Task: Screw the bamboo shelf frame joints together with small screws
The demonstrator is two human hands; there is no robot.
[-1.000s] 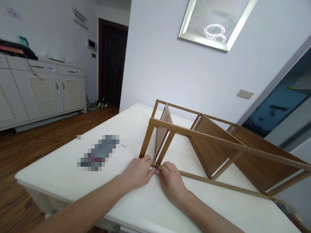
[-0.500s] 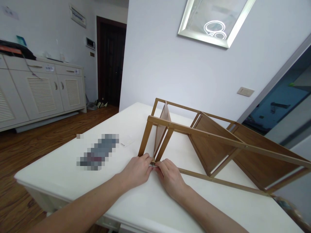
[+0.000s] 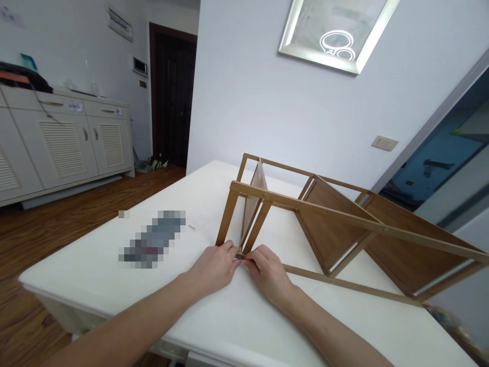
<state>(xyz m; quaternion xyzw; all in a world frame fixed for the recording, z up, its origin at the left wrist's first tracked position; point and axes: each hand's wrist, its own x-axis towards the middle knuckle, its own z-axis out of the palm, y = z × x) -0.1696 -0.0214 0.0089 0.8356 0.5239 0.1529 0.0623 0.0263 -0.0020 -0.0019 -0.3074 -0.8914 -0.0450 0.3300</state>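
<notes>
A brown wooden shelf rack [image 3: 324, 211] lies on its side on the white table [image 3: 214, 326], its shelf panels standing on edge. My left hand [image 3: 217, 265] is closed around the lower rail at the rack's near left corner, thumb and fingers pressed together there. Close beside it, my right hand [image 3: 269, 270] pinches at the same corner from the right, fingertips against the rail. A small dark spot, perhaps metal, shows between the two sets of fingertips; it is too small to name, and the fingers hide part of it.
Left of the hands a pixelated grey flat object [image 3: 155, 239] lies on the table, with a small white scrap [image 3: 196, 223] behind it. The wall [image 3: 282, 112] rises behind the rack. A white cabinet [image 3: 63, 137] stands across the wooden floor at the left.
Both hands stay at the same corner, with small shifts of the right fingers. A small metallic bit between the fingertips shows less than before. The view has shifted slightly.
</notes>
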